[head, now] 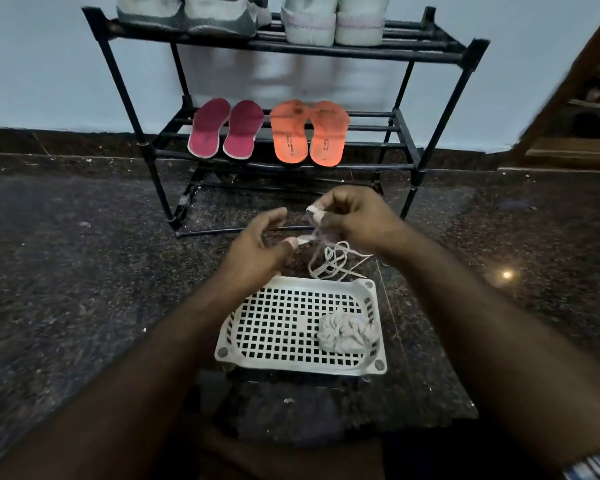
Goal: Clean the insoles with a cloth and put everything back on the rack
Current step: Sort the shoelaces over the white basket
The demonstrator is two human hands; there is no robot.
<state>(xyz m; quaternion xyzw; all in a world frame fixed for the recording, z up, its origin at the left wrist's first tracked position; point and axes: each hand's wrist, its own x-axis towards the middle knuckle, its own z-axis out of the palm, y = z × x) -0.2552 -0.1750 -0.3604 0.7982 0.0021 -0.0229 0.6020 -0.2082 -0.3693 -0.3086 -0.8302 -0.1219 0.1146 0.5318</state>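
Both hands up over the floor in front of the rack [440, 51], working a white shoelace [329, 261]. Left hand [257, 244] pinches one end betw thumb & fingers; right hand [350, 216] has fingers curled round the lace higher up, the rest dangling in loose loops just above the far edge of the white perforated tray [278, 327]. Crumpled pale cloth [347, 332] sits in the tray's right part. Magenta insoles [226, 128] & orange insoles [309, 133] lie side by side on the middle shelf, pairs just beside each other. Top shelf: grey shoes [187, 12] left, white shoes [333, 22] right, tops cut off by frame
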